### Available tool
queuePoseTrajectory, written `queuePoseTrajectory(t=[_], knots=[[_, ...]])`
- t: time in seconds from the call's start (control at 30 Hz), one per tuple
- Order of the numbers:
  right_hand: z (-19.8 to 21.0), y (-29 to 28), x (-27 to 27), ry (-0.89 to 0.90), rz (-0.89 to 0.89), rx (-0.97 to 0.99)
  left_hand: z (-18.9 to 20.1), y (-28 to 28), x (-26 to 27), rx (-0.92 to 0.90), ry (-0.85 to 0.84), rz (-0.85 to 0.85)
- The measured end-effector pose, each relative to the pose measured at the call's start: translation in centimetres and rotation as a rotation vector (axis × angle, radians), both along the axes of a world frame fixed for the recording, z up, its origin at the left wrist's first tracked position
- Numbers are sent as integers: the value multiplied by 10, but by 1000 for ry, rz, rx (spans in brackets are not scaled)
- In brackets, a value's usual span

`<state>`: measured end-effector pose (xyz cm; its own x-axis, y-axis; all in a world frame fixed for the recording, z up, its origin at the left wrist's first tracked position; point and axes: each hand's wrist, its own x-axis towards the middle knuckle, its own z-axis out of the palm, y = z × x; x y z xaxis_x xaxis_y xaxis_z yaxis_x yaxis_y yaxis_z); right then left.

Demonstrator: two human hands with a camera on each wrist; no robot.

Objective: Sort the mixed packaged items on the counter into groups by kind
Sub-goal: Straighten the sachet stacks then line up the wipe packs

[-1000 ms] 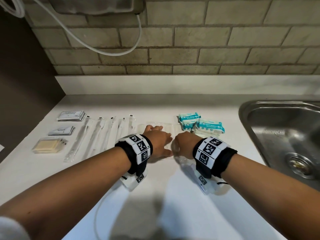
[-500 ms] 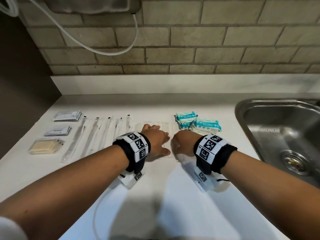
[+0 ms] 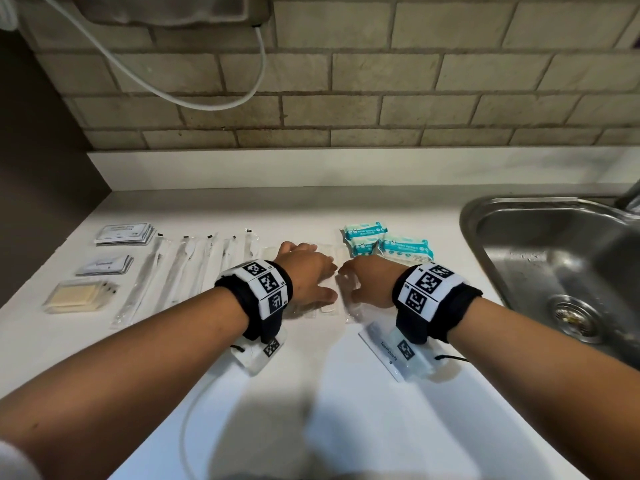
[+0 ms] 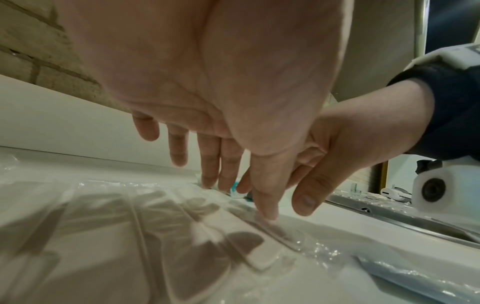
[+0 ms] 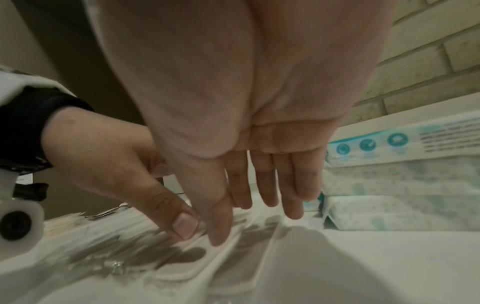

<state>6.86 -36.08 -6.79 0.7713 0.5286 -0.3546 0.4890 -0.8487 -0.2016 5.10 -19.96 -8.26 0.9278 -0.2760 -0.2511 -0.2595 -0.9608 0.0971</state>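
Several flat white strips in clear wrap (image 3: 326,308) lie side by side at the middle of the white counter (image 3: 311,393). My left hand (image 3: 310,277) and right hand (image 3: 365,282) rest on them next to each other, palms down, fingers straight and spread. In the left wrist view the left thumb (image 4: 265,214) presses one strip (image 4: 259,259). From the right wrist, the right thumb (image 5: 218,232) touches the strips (image 5: 233,267) beside the left thumb (image 5: 182,224). Neither hand grips anything. Teal wipes packs (image 3: 388,242) sit just behind the right hand.
Long clear-wrapped sticks (image 3: 180,268) lie in a row to the left. Further left are card sachets (image 3: 124,233), smaller sachets (image 3: 104,266) and tan pads (image 3: 76,296). A toothpaste packet (image 3: 379,344) lies under my right wrist. The steel sink (image 3: 554,271) is at the right.
Both hands stay on the strips in nearly the same place; only the head view has shifted slightly.
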Motion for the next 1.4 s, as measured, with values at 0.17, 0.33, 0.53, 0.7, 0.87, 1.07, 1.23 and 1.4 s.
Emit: queuePoseTrajectory(t=[0.17,0.33,0.53,0.7,0.87,1.07,1.23,1.4], knots=[[21,-19,6,-81,-43,86,10,-15,-6,-213,-22,12],[51,-40,24,-304,-159,94,12,-51,-19,-291,81,-217],[31,-53,36,-135,-248,-139,0,-79,-26,22,164,-470],[18,-55,44,-153,-266,-80,-3,-85,-24,-10,91,-500],[13,-56,52,-105,-254,-58,5,-85,-16,-70,70,-452],[19,-64,52,-162,-221,11,37,-46,14,-391,78,-159],[22,-62,33,-80,-89,39,48,-23,33,-718,-14,97],[2,-56,21,-97,-22,-70,50,-24,32,-792,-46,146]])
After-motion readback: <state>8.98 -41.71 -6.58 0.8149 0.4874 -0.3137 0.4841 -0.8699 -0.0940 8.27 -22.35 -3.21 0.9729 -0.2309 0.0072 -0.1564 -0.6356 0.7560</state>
